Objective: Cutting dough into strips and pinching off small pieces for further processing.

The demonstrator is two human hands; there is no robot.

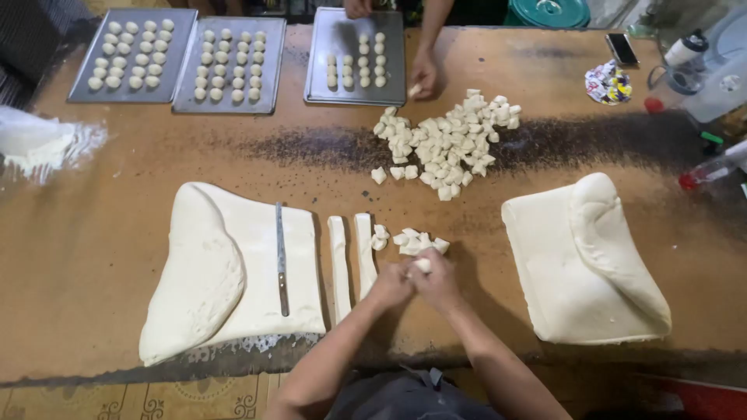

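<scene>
- Head view, nearest first: your left hand point(389, 285) and right hand point(436, 281) meet at the near end of the right-hand dough strip point(364, 253), both pinched around a small dough piece point(422, 265) between the fingertips.
- That piece looks soft, light and a little tacky, so judge it easy to squash; grip it lightly by its sides, not flat across.
- Just beyond the strip's far end lies a small cluster of cut pieces point(416, 241).
- Left of the strip lie a second strip point(337, 264), then a knife point(281, 260) resting on a folded dough sheet point(226, 272).
- Right of the strip, well apart, sits another dough slab point(583, 264).
- Farther beyond the strip is a large pile of pieces point(447, 148).
- Farthest, another person's hand point(424, 74) touches a baking tray point(319, 66).
</scene>
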